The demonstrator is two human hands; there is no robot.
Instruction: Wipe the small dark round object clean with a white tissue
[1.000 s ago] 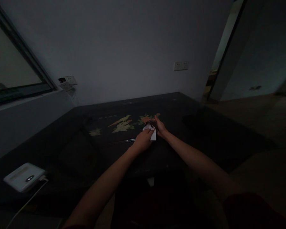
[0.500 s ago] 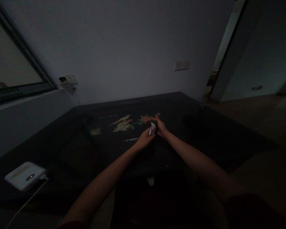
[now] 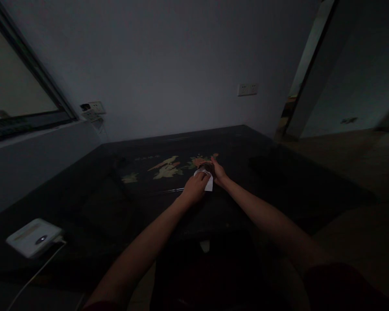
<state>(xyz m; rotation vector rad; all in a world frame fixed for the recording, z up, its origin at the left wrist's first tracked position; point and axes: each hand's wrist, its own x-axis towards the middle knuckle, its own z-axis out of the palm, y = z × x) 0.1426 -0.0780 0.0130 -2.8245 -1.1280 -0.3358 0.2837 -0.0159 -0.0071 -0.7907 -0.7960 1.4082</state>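
The room is dim. My left hand [image 3: 195, 190] is closed on a small white tissue [image 3: 208, 180] and presses it against a small dark round object [image 3: 208, 166]. My right hand [image 3: 218, 172] is wrapped round that object from the right and holds it just above the dark table [image 3: 123, 207]. I cannot make out what the object is. Both hands meet over the middle of the table, beside a painted flower pattern [image 3: 167, 167] on its top.
A white device [image 3: 33, 237] with a cable lies at the table's near left corner. Wall sockets [image 3: 92, 110] sit at the back left and another socket plate [image 3: 248, 89] on the far wall. A doorway [image 3: 306, 69] opens at the right.
My left hand turned the tissue up against the object half a second ago, then brought it back down so the tissue shows wider below the object. My right hand stayed put.
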